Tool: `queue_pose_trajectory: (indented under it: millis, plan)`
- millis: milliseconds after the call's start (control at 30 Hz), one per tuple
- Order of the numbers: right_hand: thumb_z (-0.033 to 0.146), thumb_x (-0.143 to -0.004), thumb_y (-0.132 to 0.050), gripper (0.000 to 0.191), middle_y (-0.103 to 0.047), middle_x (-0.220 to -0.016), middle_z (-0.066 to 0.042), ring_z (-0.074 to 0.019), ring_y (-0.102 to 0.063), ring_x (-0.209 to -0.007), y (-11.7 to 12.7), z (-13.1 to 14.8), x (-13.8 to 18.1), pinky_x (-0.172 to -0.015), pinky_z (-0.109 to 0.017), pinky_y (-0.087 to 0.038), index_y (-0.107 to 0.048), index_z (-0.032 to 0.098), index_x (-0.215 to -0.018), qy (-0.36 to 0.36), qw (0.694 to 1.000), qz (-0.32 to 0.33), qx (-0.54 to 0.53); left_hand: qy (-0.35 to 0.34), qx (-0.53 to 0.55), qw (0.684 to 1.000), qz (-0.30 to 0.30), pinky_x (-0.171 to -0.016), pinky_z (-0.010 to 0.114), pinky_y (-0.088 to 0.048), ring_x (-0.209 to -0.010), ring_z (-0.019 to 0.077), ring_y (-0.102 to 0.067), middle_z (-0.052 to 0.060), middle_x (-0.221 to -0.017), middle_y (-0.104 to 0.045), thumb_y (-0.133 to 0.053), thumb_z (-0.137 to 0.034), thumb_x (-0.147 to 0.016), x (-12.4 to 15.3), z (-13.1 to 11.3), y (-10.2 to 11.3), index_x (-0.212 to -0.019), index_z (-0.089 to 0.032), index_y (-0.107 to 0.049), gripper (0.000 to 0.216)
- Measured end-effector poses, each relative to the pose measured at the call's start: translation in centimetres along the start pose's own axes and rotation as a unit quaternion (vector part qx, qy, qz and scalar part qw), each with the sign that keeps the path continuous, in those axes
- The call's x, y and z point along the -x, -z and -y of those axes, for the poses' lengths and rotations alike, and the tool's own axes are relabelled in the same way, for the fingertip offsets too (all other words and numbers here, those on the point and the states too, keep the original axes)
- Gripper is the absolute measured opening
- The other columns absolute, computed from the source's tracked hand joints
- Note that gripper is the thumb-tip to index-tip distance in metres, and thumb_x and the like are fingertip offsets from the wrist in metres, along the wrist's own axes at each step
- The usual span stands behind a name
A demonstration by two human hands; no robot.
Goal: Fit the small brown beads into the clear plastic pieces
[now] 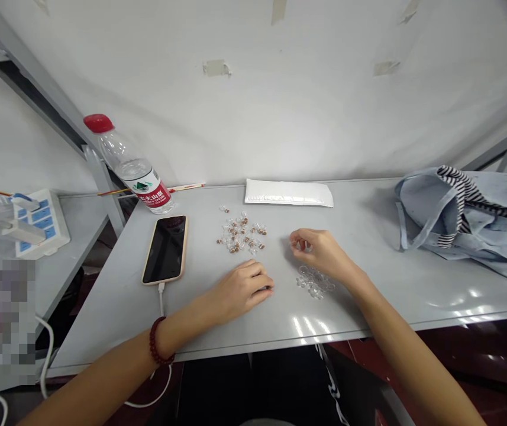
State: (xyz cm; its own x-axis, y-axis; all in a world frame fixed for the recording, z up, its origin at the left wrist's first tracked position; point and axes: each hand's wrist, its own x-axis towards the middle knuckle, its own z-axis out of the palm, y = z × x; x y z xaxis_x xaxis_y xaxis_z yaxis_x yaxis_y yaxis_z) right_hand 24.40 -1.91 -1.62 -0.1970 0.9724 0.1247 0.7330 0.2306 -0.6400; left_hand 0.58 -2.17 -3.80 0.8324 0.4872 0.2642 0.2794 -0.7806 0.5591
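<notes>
My right hand (317,251) rests on the grey table (359,302), its fingertips pinched on a small clear piece (303,245). Just below that hand lies a loose heap of clear plastic rings (315,282). My left hand (242,290) lies curled to the left of the rings, with a red bead bracelet (158,340) on its wrist. Its fingers hide whatever may be inside them. Beyond both hands is a scattered group of small clear pieces with brown parts (239,235).
A black smartphone in a beige case (165,249) lies on a charging cable at left. Behind it stands a water bottle with a red cap (129,165). A white padded envelope (288,193) lies at the back edge, a blue fabric bag (466,219) at right, and a power strip (42,222) on a side table.
</notes>
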Motion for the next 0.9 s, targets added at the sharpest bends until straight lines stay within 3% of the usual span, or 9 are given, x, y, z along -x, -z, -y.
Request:
queue_pose_trajectory:
  millis: [167, 300, 500, 667, 900]
  plan:
    - [0.027, -0.079, -0.063, 0.01, -0.067, -0.078, -0.003, -0.0164, -0.063, -0.072, -0.2, 0.9, 0.1, -0.07, -0.033, -0.05, -0.062, 0.019, -0.085, -0.024, 0.982, -0.033, -0.183, -0.019, -0.019, 0.998, -0.062, -0.071, 0.029, -0.048, -0.078, 0.016, -0.053, 0.006, -0.083, -0.062, -0.049, -0.013, -0.091, -0.1, 0.3, 0.2, -0.089, -0.014, -0.063, 0.014]
    - [0.029, -0.078, -0.067, 0.021, -0.069, -0.086, -0.005, -0.0186, -0.069, -0.078, -1.0, 2.0, 0.1, -0.074, -0.035, -0.053, -0.063, 0.018, -0.096, -0.065, 0.922, 0.039, -0.379, -0.019, 0.004, 0.985, -0.173, -0.07, 0.031, -0.049, -0.073, 0.0147, -0.056, 0.004, -0.076, -0.064, -0.052, -0.01, -0.087, -0.5, -0.2, 0.7, -0.084, -0.015, -0.061, 0.01]
    - [0.029, -0.082, -0.067, 0.015, -0.073, -0.085, -0.005, -0.019, -0.071, -0.082, -2.4, 3.1, 0.3, -0.073, -0.032, -0.054, -0.06, 0.019, -0.091, -0.101, 0.836, 0.16, -0.514, -0.033, 0.027, 0.948, -0.315, -0.071, 0.03, -0.052, -0.075, 0.0144, -0.064, 0.005, -0.082, -0.069, -0.059, -0.009, -0.083, -0.9, -0.7, 1.3, -0.082, -0.016, -0.063, 0.009]
    - [0.032, -0.083, -0.066, 0.016, -0.074, -0.083, -0.006, -0.0173, -0.072, -0.077, -2.9, 3.3, 0.3, -0.067, -0.027, -0.054, -0.061, 0.017, -0.088, -0.127, 0.788, 0.198, -0.569, -0.021, 0.047, 0.94, -0.337, -0.07, 0.03, -0.054, -0.075, 0.0149, -0.065, 0.005, -0.081, -0.07, -0.062, -0.009, -0.082, -0.8, -1.1, 1.7, -0.082, -0.016, -0.066, 0.008]
    - [0.03, -0.086, -0.064, 0.018, -0.073, -0.089, -0.007, -0.0171, -0.072, -0.078, -2.6, 3.5, 0.5, -0.068, -0.026, -0.054, -0.066, 0.014, -0.094, -0.086, 0.8, 0.223, -0.55, 0.075, 0.175, 0.93, -0.313, -0.077, 0.032, -0.054, -0.081, 0.0161, -0.066, 0.005, -0.085, -0.07, -0.064, -0.008, -0.08, -0.5, -1.1, 1.7, -0.081, -0.017, -0.068, 0.01]
